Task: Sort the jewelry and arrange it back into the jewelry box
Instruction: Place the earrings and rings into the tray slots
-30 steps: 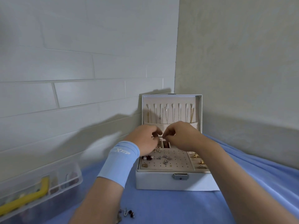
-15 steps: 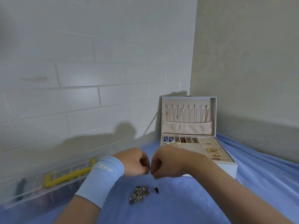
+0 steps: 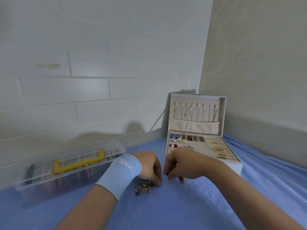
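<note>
Heap of loose jewelry (image 3: 144,187) lies under left hand (image 3: 150,168) fingertips, curled and touching it; grip cannot be told. Right hand (image 3: 182,165) fingers pinch small dark piece (image 3: 167,174). Open jewelry box (image 3: 234,167) stands just beyond right fingers.

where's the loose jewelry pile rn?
Head view, lower centre: the jewelry pile lies on the blue cloth, just below the left hand, left of and nearer than the open jewelry box.
</note>
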`<state>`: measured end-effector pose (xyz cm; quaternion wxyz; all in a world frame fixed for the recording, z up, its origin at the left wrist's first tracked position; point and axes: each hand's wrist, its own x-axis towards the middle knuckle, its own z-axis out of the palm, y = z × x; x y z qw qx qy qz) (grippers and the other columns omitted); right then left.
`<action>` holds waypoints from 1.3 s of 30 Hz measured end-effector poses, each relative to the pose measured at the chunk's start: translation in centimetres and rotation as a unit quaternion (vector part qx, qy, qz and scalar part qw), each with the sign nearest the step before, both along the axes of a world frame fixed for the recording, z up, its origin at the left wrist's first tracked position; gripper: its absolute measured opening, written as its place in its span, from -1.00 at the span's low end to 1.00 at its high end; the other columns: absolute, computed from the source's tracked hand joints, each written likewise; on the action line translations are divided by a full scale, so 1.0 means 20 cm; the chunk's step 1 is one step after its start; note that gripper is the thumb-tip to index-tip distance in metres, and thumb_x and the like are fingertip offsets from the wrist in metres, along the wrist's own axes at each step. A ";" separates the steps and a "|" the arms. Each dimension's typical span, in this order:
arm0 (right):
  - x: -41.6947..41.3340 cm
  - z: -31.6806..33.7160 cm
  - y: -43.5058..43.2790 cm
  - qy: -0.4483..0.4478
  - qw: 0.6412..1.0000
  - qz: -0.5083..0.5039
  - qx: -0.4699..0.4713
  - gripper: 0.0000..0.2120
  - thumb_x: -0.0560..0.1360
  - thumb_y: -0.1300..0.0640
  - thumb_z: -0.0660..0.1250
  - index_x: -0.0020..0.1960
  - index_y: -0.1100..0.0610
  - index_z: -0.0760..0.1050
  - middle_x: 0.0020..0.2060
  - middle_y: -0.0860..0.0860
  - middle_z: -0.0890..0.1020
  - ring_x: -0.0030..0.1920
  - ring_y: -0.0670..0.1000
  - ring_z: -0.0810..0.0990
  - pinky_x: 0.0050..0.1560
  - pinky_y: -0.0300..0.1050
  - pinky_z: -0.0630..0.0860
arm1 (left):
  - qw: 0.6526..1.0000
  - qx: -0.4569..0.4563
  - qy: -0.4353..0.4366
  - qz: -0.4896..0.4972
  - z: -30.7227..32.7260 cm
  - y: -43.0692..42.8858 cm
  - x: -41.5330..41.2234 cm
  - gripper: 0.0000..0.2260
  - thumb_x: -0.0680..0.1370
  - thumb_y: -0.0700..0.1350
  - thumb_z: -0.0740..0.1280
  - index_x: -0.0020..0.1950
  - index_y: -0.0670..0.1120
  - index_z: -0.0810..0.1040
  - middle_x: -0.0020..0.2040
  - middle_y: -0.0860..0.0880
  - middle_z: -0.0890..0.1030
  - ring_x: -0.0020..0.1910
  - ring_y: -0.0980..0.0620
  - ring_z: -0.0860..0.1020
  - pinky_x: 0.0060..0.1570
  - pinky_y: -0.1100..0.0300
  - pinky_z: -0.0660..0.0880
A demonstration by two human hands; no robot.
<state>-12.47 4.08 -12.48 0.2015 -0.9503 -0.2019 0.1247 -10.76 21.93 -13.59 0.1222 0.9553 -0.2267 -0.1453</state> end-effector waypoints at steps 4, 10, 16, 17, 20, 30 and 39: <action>0.00 0.02 -0.02 -0.002 0.999 0.011 0.031 -0.83 0.47 0.24 0.38 -0.06 0.01 0.67 -0.15 0.07 0.72 -0.43 -0.10 0.61 -0.17 -0.05 0.61 | 1.000 -0.008 -0.008 -0.004 0.01 0.00 0.00 -0.88 0.44 0.00 0.47 -0.04 0.07 0.70 -0.15 0.17 0.66 -0.16 0.17 0.58 -0.07 0.26 0.52; 0.02 0.05 -0.07 0.020 0.992 -0.025 0.118 -0.79 0.51 0.30 0.31 0.01 0.12 0.68 -0.20 0.01 0.71 -0.43 0.00 0.56 -0.46 -0.20 0.35 | 0.994 -0.113 -0.010 0.009 0.05 0.02 0.02 -0.85 0.51 -0.10 0.33 0.02 0.02 0.66 -0.09 0.04 0.72 -0.12 0.06 0.66 -0.03 0.16 0.56; 0.05 0.14 -0.18 -0.035 0.963 -0.083 0.255 -0.81 0.58 0.29 0.29 -0.01 0.19 0.70 -0.22 0.04 0.71 -0.49 -0.03 0.45 -0.50 -0.22 0.33 | 0.960 -0.277 -0.025 0.035 0.08 0.00 0.02 -0.89 0.56 -0.16 0.32 -0.02 0.02 0.62 -0.13 0.09 0.71 -0.25 0.13 0.62 -0.33 0.37 0.43; 0.06 0.16 -0.21 -0.049 0.954 -0.095 0.279 -0.84 0.59 0.27 0.32 0.00 0.20 0.70 -0.21 0.05 0.73 -0.50 -0.04 0.44 -0.50 -0.23 0.33 | 0.954 -0.296 -0.030 0.037 0.10 -0.02 0.02 -0.88 0.57 -0.16 0.31 -0.02 0.02 0.62 -0.15 0.10 0.71 -0.26 0.12 0.61 -0.37 0.40 0.40; 0.08 0.19 -0.29 -0.086 0.926 -0.139 0.340 -0.89 0.58 0.25 0.38 -0.01 0.20 0.69 -0.21 0.08 0.74 -0.53 -0.05 0.42 -0.50 -0.25 0.35 | 0.939 -0.336 -0.059 0.039 0.15 -0.08 0.04 -0.85 0.60 -0.18 0.27 0.00 -0.02 0.64 -0.18 0.12 0.69 -0.28 0.11 0.58 -0.40 0.45 0.37; 0.16 0.16 -0.34 -0.216 0.868 -0.210 0.394 -0.89 0.54 0.14 0.44 -0.13 0.12 0.70 -0.44 -0.11 0.66 -0.52 -0.14 0.46 -0.42 -0.25 0.46 | 0.890 -0.451 -0.039 0.050 0.27 -0.40 0.16 -0.87 0.59 -0.20 0.32 -0.08 -0.10 0.65 -0.25 0.02 0.65 -0.34 0.09 0.54 -0.30 0.23 0.52; 0.19 0.12 -0.31 -0.210 0.865 -0.209 0.405 -0.88 0.52 0.14 0.47 -0.18 0.12 0.68 -0.48 -0.08 0.62 -0.52 -0.15 0.47 -0.43 -0.27 0.45 | 0.897 -0.434 -0.060 0.053 0.21 -0.39 0.25 -0.93 0.54 -0.15 0.40 -0.11 -0.05 0.68 -0.15 -0.21 0.69 -0.27 0.02 0.58 -0.21 0.17 0.56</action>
